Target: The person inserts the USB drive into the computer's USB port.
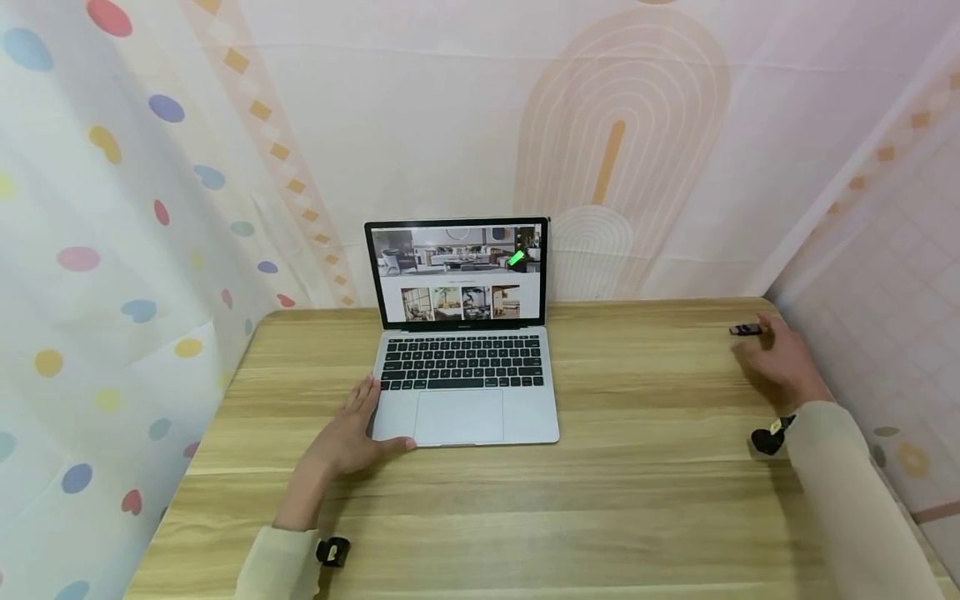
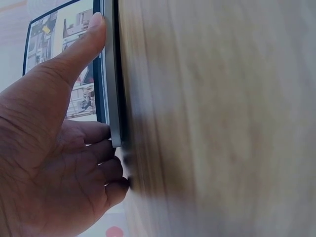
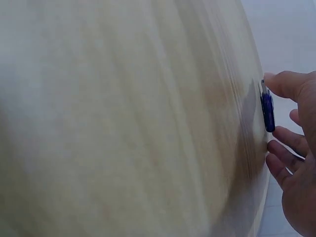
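Note:
On the table lies an open silver laptop point(image 1: 461, 417), its lit screen point(image 1: 459, 292) showing furniture pictures. My left hand point(image 1: 348, 437) rests at its front left corner. The fingers lie along the left side, while the thumb touches the front edge. In the left wrist view, that hand point(image 2: 54, 138) spans the laptop's edge point(image 2: 113, 74). Far to the right, my right hand point(image 1: 783, 354) is beside a small dark USB stick point(image 1: 746, 330). In the right wrist view, the USB stick point(image 3: 267, 109) lies between the spread thumb and fingers; whether they touch it I cannot tell.
The wooden table point(image 1: 480, 517) has its right back corner close to my right hand. A patterned cloth point(image 1: 420, 100) hangs behind the table and along both sides. Dark wrist cameras sit below both of my wrists.

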A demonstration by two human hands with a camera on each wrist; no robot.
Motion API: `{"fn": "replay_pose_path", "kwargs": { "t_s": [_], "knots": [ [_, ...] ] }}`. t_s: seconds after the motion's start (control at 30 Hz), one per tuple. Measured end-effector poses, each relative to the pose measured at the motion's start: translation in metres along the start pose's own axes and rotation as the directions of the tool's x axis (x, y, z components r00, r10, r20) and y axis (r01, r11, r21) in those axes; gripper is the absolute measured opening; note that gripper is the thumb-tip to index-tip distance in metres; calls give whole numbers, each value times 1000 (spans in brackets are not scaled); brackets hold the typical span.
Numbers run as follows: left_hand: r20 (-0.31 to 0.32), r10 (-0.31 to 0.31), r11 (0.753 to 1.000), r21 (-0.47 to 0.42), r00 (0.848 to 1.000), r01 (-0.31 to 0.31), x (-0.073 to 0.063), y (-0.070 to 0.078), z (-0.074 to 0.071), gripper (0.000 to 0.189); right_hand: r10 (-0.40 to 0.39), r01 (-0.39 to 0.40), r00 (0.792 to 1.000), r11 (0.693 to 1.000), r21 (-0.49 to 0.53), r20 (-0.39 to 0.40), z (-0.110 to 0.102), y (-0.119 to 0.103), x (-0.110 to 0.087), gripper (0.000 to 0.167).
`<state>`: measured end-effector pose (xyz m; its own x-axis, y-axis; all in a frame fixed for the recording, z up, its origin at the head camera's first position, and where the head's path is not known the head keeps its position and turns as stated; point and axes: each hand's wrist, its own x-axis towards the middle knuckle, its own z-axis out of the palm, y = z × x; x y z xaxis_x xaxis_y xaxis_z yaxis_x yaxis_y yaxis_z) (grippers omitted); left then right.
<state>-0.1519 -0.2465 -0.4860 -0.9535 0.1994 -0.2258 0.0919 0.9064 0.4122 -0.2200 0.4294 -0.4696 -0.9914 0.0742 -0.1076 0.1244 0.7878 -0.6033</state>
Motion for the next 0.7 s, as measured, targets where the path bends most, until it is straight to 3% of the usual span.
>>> {"fn": "replay_pose_path", "kwargs": {
  "t_s": [0.3, 0.47, 0.7],
  "knots": [
    [-1, -4, 1000, 1, 1000, 4, -1, 2, -2, 127, -45, 46, 997, 999, 14, -58, 2, 3, 6, 76],
    [7, -15, 1000, 1, 1000, 15, -1, 1, 0, 128, -95, 88, 989, 994, -66, -114, 5, 4, 8, 59],
    [4, -15, 1000, 2, 1000, 15, -1, 0, 0, 129, -135, 111, 980, 981, -161, -147, 7, 4, 12, 48]
  ]
}}
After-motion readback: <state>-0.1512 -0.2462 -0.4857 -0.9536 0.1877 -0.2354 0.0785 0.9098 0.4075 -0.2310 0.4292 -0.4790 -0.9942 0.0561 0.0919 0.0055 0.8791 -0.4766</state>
